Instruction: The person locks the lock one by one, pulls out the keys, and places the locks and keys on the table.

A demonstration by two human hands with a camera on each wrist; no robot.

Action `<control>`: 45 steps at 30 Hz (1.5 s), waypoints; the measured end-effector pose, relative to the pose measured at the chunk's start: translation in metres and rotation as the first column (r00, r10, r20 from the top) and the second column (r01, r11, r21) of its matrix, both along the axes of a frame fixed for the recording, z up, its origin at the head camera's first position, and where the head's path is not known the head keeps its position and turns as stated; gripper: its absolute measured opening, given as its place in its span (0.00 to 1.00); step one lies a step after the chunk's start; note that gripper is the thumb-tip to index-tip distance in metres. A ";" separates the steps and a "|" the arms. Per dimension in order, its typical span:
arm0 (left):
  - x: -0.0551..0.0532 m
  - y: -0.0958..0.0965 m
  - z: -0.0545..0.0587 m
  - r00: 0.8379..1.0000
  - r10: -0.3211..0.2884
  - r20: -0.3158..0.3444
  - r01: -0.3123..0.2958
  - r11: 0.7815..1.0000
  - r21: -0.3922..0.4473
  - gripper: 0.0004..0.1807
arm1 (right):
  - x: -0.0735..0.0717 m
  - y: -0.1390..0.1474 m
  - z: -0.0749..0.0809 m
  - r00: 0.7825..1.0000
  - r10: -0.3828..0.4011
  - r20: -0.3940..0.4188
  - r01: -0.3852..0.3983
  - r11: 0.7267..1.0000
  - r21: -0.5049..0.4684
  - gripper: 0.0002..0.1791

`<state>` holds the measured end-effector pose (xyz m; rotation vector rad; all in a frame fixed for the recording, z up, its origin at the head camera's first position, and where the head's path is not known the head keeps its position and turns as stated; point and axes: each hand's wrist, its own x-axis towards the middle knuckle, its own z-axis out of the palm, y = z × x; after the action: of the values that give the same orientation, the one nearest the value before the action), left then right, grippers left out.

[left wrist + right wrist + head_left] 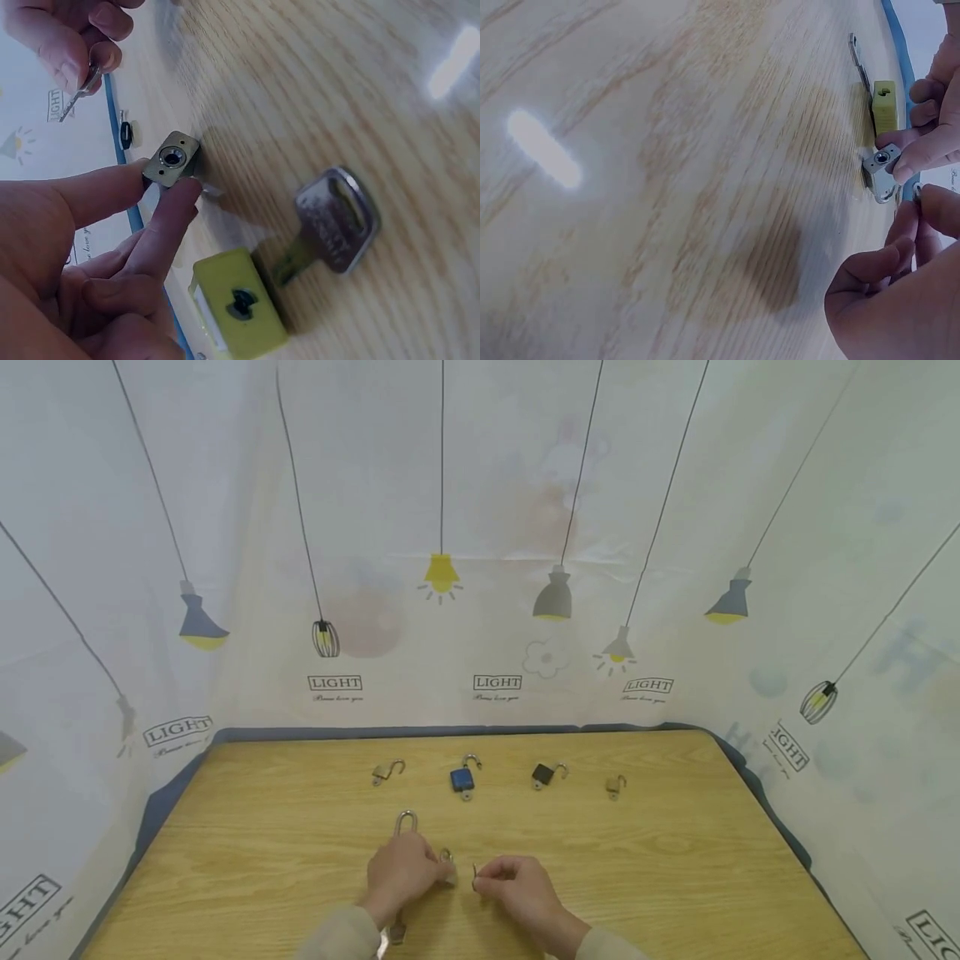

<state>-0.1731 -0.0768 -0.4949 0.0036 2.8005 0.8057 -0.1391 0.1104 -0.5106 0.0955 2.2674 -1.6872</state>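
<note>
My left hand (403,870) pinches a small brass-coloured padlock (172,159) between thumb and finger; its round keyhole faces the left wrist camera. Just right of it, my right hand (522,891) pinches a small key (78,94) by its head, the blade pointing away from the fingers. Key and small padlock are apart. A larger yellow padlock (241,304) lies on the table beside my left hand, its long steel shackle (406,821) showing beyond the knuckles. A big silver key (337,219) is at the yellow padlock's keyhole end; whether they touch I cannot tell.
Across the back of the wooden table (675,852) lie several padlocks with their shackles open: a brass one (382,773), a blue one (462,779), a black one (542,775) and a small brass one (613,786). A lamp-printed cloth (495,635) rises behind and at both sides.
</note>
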 end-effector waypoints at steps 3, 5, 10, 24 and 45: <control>0.000 0.001 0.000 1.000 -0.010 -0.011 0.009 0.999 -0.053 0.22 | 0.001 -0.001 0.002 1.000 0.004 -0.014 -0.004 1.000 0.014 0.08; 0.000 0.001 0.000 1.000 -0.010 -0.016 0.008 0.996 -0.084 0.22 | 0.002 -0.002 0.003 1.000 0.009 -0.029 -0.008 1.000 0.023 0.07; 0.000 0.002 -0.001 1.000 -0.009 -0.025 0.005 0.991 -0.132 0.21 | 0.004 -0.004 0.003 0.996 0.028 -0.083 -0.023 0.997 0.068 0.07; 0.002 0.000 0.001 0.997 -0.025 -0.067 0.012 0.984 -0.180 0.20 | 0.010 -0.011 0.002 0.987 0.124 -0.100 -0.109 0.983 0.149 0.06; -0.004 -0.032 0.027 0.995 -0.016 -0.096 -0.003 0.982 -0.190 0.17 | 0.013 -0.048 -0.010 0.969 0.188 -0.163 -0.102 0.898 0.429 0.08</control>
<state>-0.1768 -0.1088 -0.4678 0.0212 2.9565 0.5479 -0.1266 0.0621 -0.5204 -0.1549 2.6807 -1.1575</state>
